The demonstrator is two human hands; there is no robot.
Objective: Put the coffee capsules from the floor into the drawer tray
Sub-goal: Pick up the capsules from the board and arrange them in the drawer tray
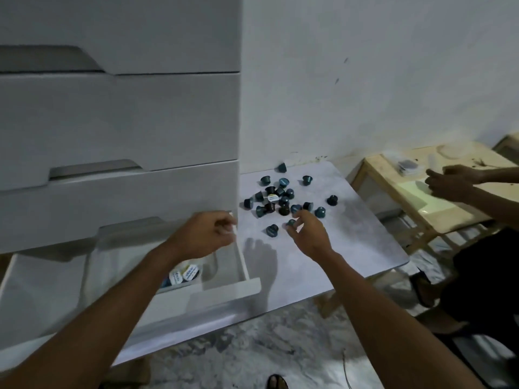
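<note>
Several dark teal and black coffee capsules (280, 199) lie scattered on a pale marbled board (351, 242) beside a white drawer unit. The bottom drawer (224, 290) is pulled out, and its tray (210, 265) holds a few capsules (184, 273) with white and blue lids. My left hand (202, 237) hovers over the drawer with its fingers curled; whether it holds anything is unclear. My right hand (306, 234) reaches into the near edge of the pile, its fingertips closing around one teal capsule (292, 222). Another capsule (271, 230) lies just left of it.
The white drawer unit (118, 122) fills the left, with a white wall behind. Another person's hands (449, 183) work over a low wooden table (407, 203) at the right; their dark-clothed legs sit at the lower right. Patterned flooring (266, 346) lies below.
</note>
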